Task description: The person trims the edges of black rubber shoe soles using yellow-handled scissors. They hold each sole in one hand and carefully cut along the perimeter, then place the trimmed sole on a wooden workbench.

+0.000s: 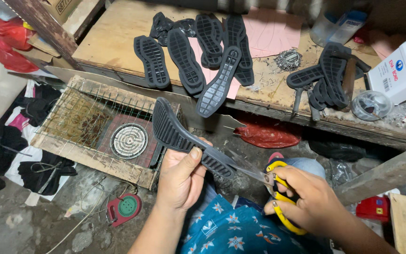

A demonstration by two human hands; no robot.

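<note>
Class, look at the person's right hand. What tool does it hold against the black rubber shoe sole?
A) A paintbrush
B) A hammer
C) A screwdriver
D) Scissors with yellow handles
D: the right hand grips scissors with yellow handles, their blades meeting the edge of the black shoe sole that the left hand holds up.

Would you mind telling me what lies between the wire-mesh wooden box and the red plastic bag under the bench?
In the head view, the black rubber shoe sole held in the left hand crosses that stretch between the wire-mesh wooden box and red plastic bag.
</note>
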